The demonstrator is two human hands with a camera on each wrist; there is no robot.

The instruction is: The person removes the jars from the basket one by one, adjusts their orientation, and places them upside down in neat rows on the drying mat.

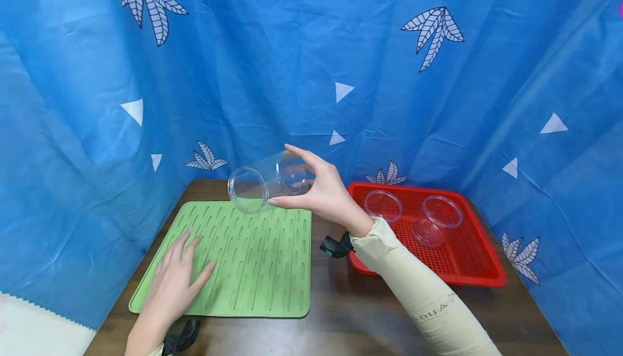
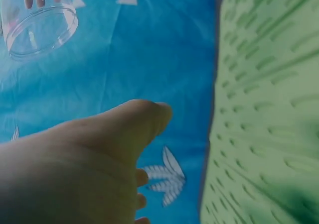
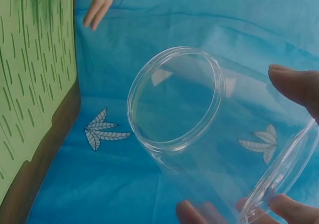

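My right hand grips a clear plastic cup between thumb and fingers, near one end. The cup is tipped on its side in the air above the back of a green ridged mat, its round rim facing left. The right wrist view shows the same cup, see-through, with the thumb on one side and fingertips on the other. Over the mat's left part is my left hand, fingers straight, thumb spread, holding nothing. Its thumb stands out in the left wrist view.
On the right of the dark wooden table stands a red perforated basket. Inside are clear cups, one with its rim at the left and another further right. A blue patterned curtain surrounds the table's back and sides.
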